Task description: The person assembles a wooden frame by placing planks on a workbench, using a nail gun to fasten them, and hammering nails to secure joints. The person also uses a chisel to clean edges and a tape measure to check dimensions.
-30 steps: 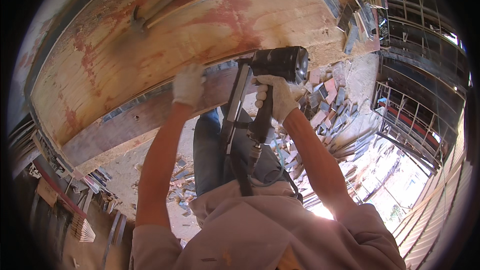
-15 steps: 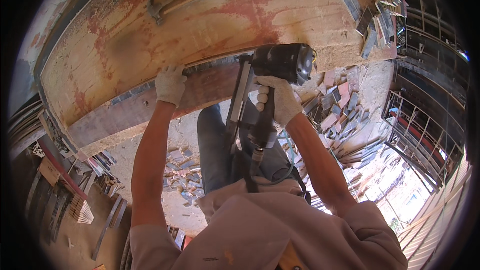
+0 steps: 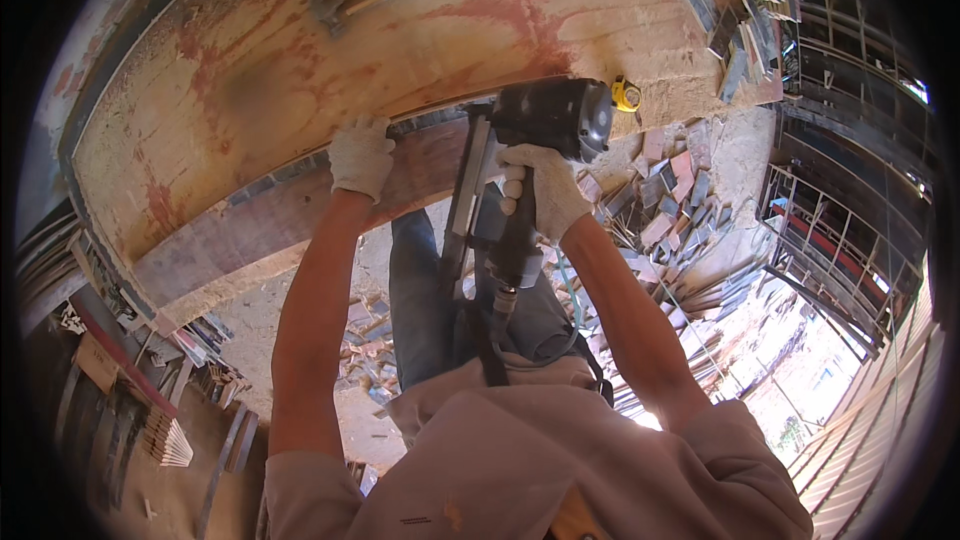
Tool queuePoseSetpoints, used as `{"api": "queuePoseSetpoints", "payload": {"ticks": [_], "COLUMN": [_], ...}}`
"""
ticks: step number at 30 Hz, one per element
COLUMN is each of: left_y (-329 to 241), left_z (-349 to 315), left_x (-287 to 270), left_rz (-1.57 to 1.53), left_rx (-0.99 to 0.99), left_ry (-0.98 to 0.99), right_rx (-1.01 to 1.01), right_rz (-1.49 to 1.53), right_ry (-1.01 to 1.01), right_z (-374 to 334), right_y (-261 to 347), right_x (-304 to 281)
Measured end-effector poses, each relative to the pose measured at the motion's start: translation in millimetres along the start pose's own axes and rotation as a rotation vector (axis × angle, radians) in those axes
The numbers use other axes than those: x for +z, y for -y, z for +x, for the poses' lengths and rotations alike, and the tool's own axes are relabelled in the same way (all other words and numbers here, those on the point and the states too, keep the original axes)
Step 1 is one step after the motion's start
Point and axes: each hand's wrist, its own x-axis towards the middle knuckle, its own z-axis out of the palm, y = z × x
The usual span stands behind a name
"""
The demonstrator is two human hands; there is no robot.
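My right hand (image 3: pixel 545 192), in a pale work glove, is wrapped round the handle of a black nail gun (image 3: pixel 545 118). The gun's nose touches or nearly touches the near edge of a long reddish-brown wooden board (image 3: pixel 280 215); exact contact is hidden. A hose runs from the handle's lower end toward my lap. My left hand (image 3: pixel 361 157), also gloved, lies on the board to the left of the gun, with its fingers laid out over the upper edge. Grey pieces (image 3: pixel 262 185) line that edge. Beyond the gun's head sits a yellow tape measure (image 3: pixel 626 94).
The stained wooden worktop (image 3: pixel 420 50) carries a claw hammer (image 3: pixel 328 5) at its far left. Several dark offcuts (image 3: pixel 735 40) lie at the far right. Scrap wood (image 3: pixel 672 190) is heaped on the floor at right, and more lies beneath my arms. Stacked strips stand at left.
My left hand has slid right along the board, closer to the nail gun. The gun has shifted slightly left in view, and the tape measure behind it now shows.
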Motion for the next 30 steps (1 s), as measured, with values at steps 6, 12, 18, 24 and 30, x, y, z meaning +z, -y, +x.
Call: {"api": "queuePoseSetpoints", "payload": {"ticks": [6, 12, 18, 24, 30], "left_y": [8, 27, 142, 181, 179], "left_z": [-7, -22, -84, -103, -101], "left_x": [8, -7, -33, -30, -25], "left_rz": [0.001, -0.045, 0.117, 0.12, 0.086], "left_rx": [0.042, 0.014, -0.037, -0.048, -0.065], "left_ry": [-0.045, -0.057, -0.094, -0.146, -0.186], "right_rx": [0.009, -0.019, -0.052, -0.019, -0.002], "right_rz": [0.039, -0.074, -0.056, -0.053, -0.122], "right_ry": [-0.029, -0.035, -0.046, -0.005, 0.002], "right_z": [-10, 6, 1, -11, -5], "right_y": [-11, -31, -38, -61, -85], "right_x": [25, 45, 48, 74, 107]}}
